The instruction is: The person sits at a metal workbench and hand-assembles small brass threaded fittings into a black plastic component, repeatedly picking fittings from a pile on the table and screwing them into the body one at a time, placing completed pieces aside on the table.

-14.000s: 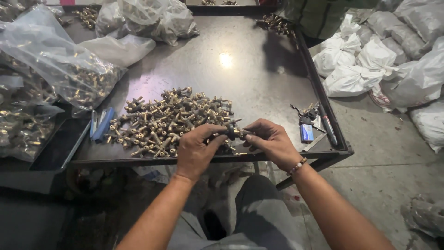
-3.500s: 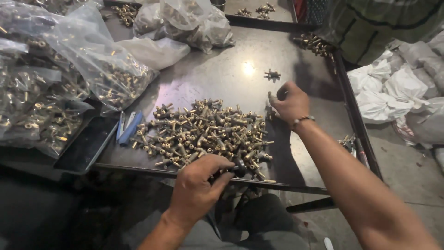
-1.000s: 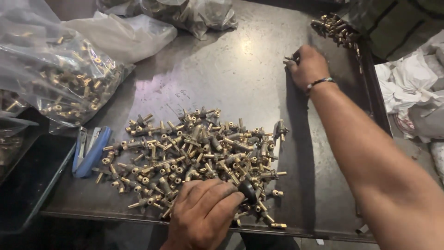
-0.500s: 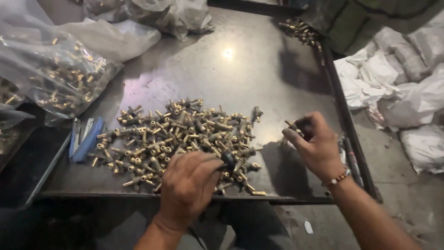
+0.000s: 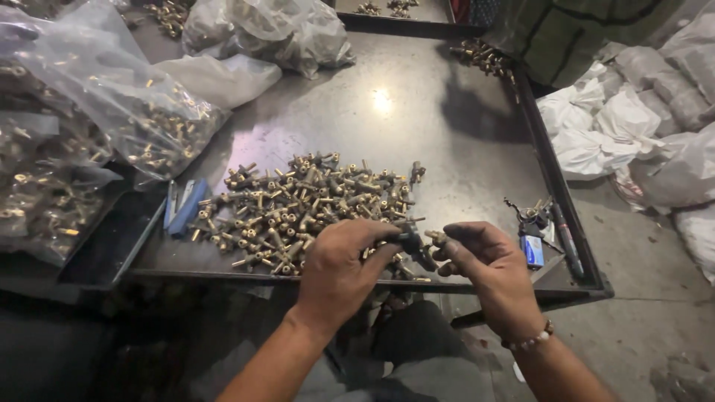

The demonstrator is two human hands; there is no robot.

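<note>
Left hand [image 5: 339, 264] half hides a small dark fitting [image 5: 412, 242]; right hand [image 5: 484, 260] pinches its brass end beside the fittings pile [image 5: 298, 208].

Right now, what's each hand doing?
Left hand: closed on a small dark fitting.
Right hand: pinching a brass fitting.

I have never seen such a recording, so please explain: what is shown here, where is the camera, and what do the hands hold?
There is no machine here. A person wears the camera on the head, so it looks down at their own two hands. The left hand and the right hand meet over the near edge of a dark metal tray table, each with its grip on a small metal fitting. Behind them lies a pile of brass fittings. At the left are clear bags of fittings and a blue tool; at the right, keys.
</note>
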